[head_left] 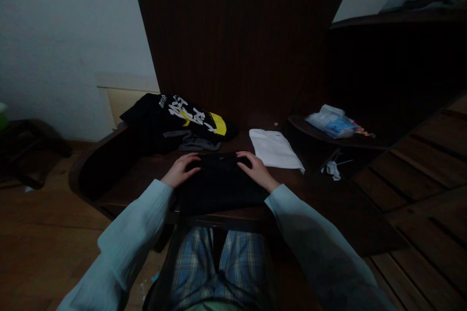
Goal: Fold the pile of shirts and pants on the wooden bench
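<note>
A black folded garment (219,184) lies flat on the dark wooden bench top in front of me. My left hand (181,169) rests at its far left corner, thumb and fingers curved and apart, fingertips touching the cloth. At the far right corner, my right hand (257,170) touches the garment in the same way, with a gap between thumb and fingers. A small pale mark shows at the garment's far edge between the hands. Just beyond my right hand lies a folded white cloth (275,148).
A heap of black clothing with white and yellow print (189,116) sits at the back left, a grey cloth (200,143) below it. On the right, a low shelf (310,127) carries a plastic packet (333,124). The bench's curved side (85,170) rises at the left.
</note>
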Motion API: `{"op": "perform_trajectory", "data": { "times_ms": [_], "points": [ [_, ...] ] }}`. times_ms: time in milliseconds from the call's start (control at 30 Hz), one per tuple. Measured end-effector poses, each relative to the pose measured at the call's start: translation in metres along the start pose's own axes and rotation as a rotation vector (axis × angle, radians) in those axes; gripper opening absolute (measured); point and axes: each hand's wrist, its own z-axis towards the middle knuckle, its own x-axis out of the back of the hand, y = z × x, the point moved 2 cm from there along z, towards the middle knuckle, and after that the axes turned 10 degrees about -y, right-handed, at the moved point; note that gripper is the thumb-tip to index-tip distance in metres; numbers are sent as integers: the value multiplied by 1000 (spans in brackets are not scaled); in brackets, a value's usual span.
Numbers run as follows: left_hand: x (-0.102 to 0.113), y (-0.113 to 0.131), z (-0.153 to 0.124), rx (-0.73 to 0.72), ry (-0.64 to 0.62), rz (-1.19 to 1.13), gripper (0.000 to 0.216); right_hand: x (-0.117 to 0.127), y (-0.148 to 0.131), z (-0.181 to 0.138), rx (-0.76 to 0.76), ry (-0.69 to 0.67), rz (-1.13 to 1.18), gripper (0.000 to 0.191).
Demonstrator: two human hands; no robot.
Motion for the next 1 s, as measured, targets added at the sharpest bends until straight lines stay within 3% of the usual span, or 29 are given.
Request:
{"op": "perform_trajectory", "data": {
  "times_ms": [67,167,267,333,533,733,1000],
  "points": [
    [4,22,-17,-8,-78,36,38,1,-17,-11,-33,-96,-15,19],
    [-2,64,-37,-4,-74,165,37,-13,-46,-27,-41,-225,-82,22],
    [-26,96,-42,4,-103,252,37,-39,-68,-39,-9,-260,-173,30],
    [-45,103,-41,39,-106,306,38,-56,-74,-46,-11,-254,-248,34],
    [-71,94,-41,73,-30,370,41,-73,-69,-58,-77,-230,-363,40],
    [-69,88,-46,76,9,361,41,-66,-65,-59,-98,-213,-338,41],
    [-59,66,-63,190,79,334,45,-54,-51,-64,-200,-166,-323,47]
  ]
}}
